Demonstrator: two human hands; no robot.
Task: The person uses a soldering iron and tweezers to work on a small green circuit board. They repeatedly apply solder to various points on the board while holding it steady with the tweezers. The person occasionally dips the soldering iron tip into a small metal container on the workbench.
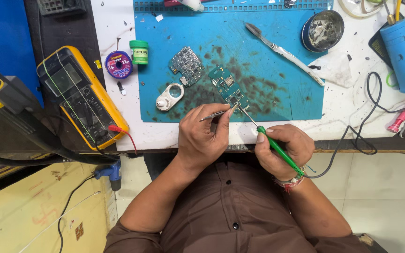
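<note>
A green circuit board point(228, 86) lies on the blue work mat point(268, 70) near its front edge. My left hand point(205, 136) pinches metal tweezers point(214, 114) whose tips reach the board's near end. My right hand point(282, 150) grips a green-handled soldering iron point(277, 149); its thin metal tip points up-left and meets the same end of the board. A black cord point(352, 136) runs from the iron's back end off to the right.
A second grey circuit board point(187, 64) and a white plastic part point(169, 97) lie on the mat's left. A yellow multimeter point(80, 96), solder reel point(118, 64), green jar point(139, 51), toothbrush point(284, 52), round tin point(323, 30) and blue cylinder tool point(403, 55) surround it.
</note>
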